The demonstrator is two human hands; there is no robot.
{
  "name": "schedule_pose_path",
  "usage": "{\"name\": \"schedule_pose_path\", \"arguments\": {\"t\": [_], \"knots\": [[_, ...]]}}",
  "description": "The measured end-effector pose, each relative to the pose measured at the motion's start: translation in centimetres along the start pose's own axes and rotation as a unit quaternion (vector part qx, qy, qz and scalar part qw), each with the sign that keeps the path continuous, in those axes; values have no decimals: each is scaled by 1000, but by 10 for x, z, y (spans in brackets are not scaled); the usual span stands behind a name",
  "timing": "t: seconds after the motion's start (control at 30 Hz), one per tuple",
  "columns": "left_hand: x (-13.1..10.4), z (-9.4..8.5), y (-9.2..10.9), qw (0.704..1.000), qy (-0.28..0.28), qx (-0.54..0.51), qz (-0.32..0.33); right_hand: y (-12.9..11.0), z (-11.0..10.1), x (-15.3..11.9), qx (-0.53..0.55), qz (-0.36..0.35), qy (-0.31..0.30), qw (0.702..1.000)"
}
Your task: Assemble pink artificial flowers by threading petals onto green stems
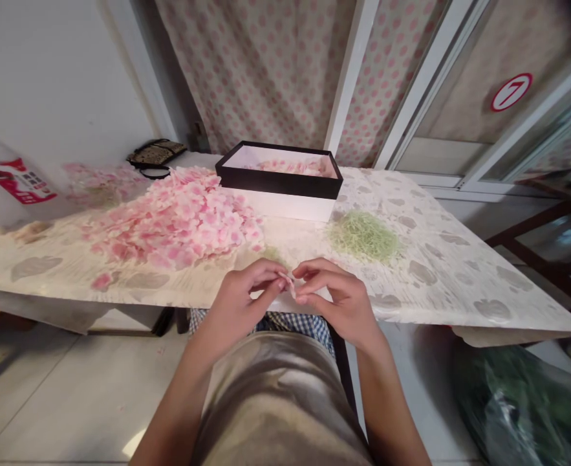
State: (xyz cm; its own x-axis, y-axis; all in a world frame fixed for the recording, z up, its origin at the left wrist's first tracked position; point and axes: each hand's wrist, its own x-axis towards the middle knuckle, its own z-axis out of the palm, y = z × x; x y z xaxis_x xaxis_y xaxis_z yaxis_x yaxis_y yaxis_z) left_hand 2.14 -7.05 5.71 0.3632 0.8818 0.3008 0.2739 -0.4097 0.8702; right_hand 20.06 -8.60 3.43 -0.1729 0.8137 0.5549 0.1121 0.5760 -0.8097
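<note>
Over the table's near edge my two hands meet. My left hand [249, 288] pinches a small pink-and-white artificial flower petal [290, 283] between thumb and forefinger. From the other side my right hand [338, 291] has its fingertips closed on the same petal; the exact grip is partly hidden. A large heap of pink artificial flower petals [183, 217] lies ahead and to the left of my hands. Ahead to the right is a pile of thin pale green stems [365, 236]. Behind stands a white box with a black rim [285, 207], with pink pieces inside.
A patterned cloth covers the table [440, 272]. One loose pink petal [101, 281] lies near its front left edge. At the left stand a clear labelled container [23, 184] and a patterned pouch [156, 152]. A dark green plastic bag [518, 401] sits on the floor at right.
</note>
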Motion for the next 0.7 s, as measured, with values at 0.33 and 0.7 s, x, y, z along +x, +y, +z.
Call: {"name": "schedule_pose_path", "arguments": {"t": [0.33,0.7], "knots": [[-3,9,1,1000,0,-24,19,-1,1,-3,-22,8,33,999],[-4,0,2,991,-112,60,35,7,-3,-5,-18,97,-31,995]]}}
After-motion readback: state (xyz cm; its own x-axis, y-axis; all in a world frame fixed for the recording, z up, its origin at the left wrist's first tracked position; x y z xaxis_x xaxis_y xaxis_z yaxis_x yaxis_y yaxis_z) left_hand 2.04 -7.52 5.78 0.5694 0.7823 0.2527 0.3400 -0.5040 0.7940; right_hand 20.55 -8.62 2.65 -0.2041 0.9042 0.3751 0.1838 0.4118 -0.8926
